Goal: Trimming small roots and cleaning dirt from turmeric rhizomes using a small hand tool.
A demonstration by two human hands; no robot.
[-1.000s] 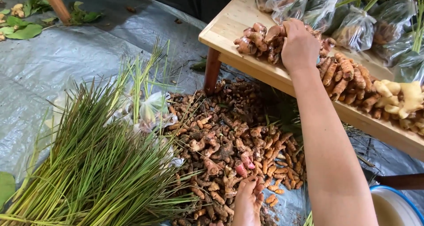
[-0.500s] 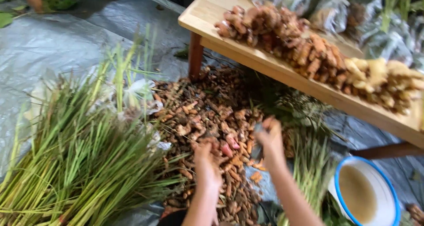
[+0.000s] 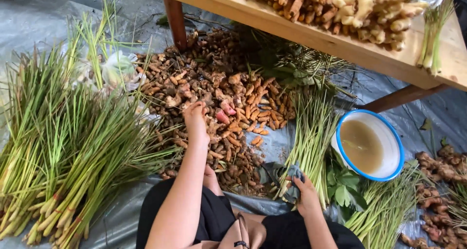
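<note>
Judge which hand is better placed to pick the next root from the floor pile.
Left. The left hand already rests on the root pile; the right hand sits off the pile, holding a dark cloth near the lemongrass.

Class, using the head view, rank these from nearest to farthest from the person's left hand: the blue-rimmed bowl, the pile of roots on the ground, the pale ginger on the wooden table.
1. Pile of roots: directly under the left hand, which touches it.
2. Blue-rimmed bowl: on the ground, off to the right.
3. Pale ginger: up on the wooden table, at the upper right.

Soft even daylight, sharp, faint shadows
</note>
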